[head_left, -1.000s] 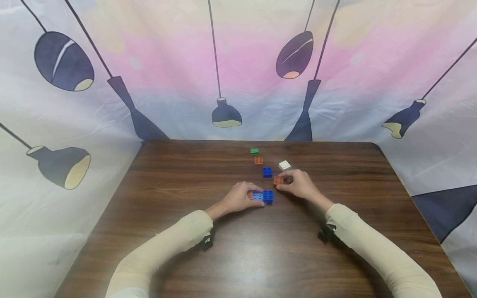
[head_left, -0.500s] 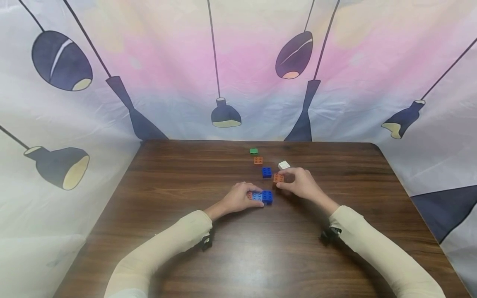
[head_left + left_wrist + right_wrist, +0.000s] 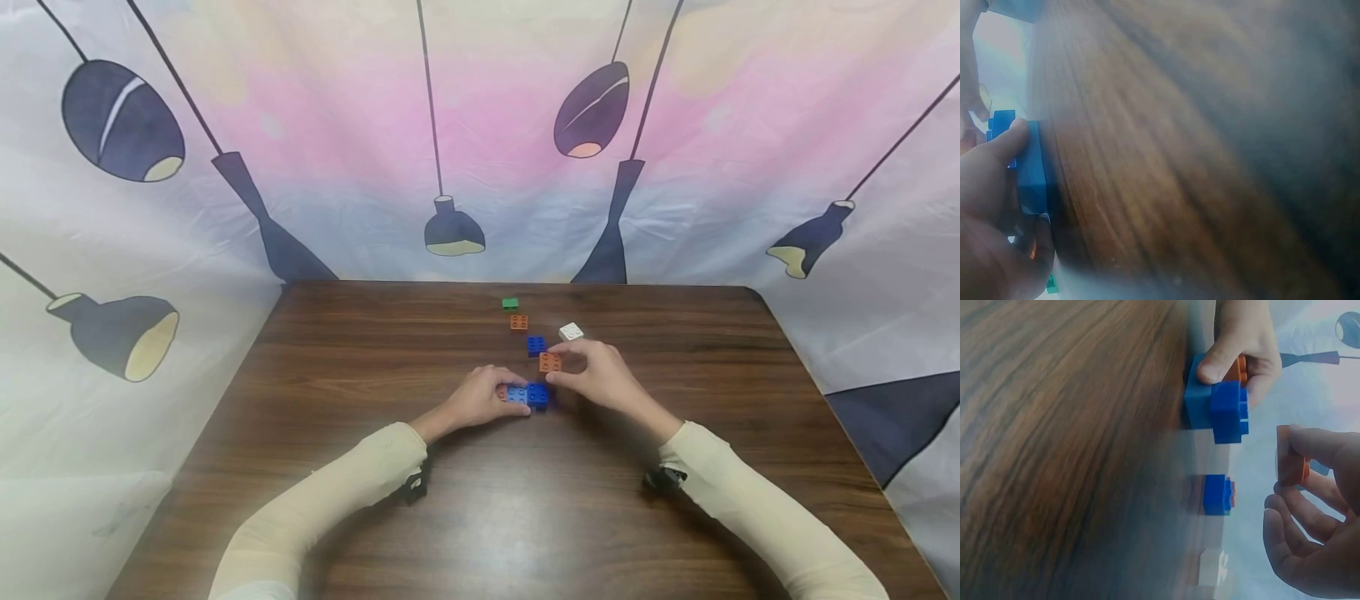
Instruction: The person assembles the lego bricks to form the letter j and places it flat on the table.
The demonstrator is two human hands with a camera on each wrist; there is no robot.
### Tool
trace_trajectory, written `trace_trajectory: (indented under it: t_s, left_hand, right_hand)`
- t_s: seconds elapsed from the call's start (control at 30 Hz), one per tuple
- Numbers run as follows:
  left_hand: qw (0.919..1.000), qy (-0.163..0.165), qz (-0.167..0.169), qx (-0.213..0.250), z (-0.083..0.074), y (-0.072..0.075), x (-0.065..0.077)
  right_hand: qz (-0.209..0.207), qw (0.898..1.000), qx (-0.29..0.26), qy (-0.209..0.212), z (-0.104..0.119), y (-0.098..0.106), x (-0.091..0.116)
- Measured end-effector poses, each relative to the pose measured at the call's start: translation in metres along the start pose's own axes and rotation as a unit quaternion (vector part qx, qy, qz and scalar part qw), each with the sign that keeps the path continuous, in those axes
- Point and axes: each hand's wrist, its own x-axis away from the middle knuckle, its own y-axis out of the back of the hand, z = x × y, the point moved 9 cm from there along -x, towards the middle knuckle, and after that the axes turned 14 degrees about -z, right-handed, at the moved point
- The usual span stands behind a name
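My left hand [image 3: 480, 398] grips a joined group of toy building bricks at the middle of the table. In it, a light blue brick [image 3: 1197, 403] lies lowest, and a dark blue brick [image 3: 537, 395] sits on it, jutting past its end. An orange brick [image 3: 502, 392] of the same group is mostly covered by the fingers. Between thumb and fingers, my right hand [image 3: 603, 375] pinches another orange brick [image 3: 550, 362], studs upward. The right wrist view shows this orange brick [image 3: 1284, 456] raised higher than the left hand's group, a short way from its dark blue end.
Beyond the hands, a loose dark blue brick [image 3: 536, 344], an orange brick [image 3: 519, 322] and a green brick [image 3: 510, 304] form a line toward the far edge. Just behind the right hand lies a white brick [image 3: 571, 332]. A lamp-patterned curtain [image 3: 360, 150] hangs behind the wooden table [image 3: 480, 517].
My right hand has lifted the orange brick and carried it slightly left, closer to the brick group. The left hand keeps its hold in the same place.
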Motion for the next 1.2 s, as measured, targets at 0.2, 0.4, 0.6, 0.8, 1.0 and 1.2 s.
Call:
trace_trajectory:
  t_s: [0.2,0.4,0.6,0.8,1.0,1.2]
  left_hand:
    - [1.0,0.001,0.002,0.0,0.0,-0.001,0.0]
    - [1.0,-0.005,-0.003,-0.004,0.0,-0.001,-0.001]
    - [1.0,0.004,0.001,0.003,0.001,-0.001,-0.001]
    - [0.9999,0.01,0.003,-0.001,0.001,0.0,-0.001]
    - [0.9999,0.012,0.004,0.003,0.001,-0.001,-0.001]
    - [0.9999,0.007,0.007,0.007,0.001,-0.002,-0.001]
  right_hand:
    - [0.004,1.0,-0.012,0.012,0.012,0.001,0.002]
    - [0.015,1.0,-0.015,0.012,0.016,-0.003,0.007]
    - [0.025,0.999,-0.021,0.015,0.016,-0.01,0.012]
    - [0.025,0.999,-0.013,0.02,0.014,-0.016,0.016]
    - [0.026,0.999,-0.01,0.023,0.013,-0.019,0.019]
    - [0.028,0.999,-0.005,0.024,0.011,-0.022,0.02]
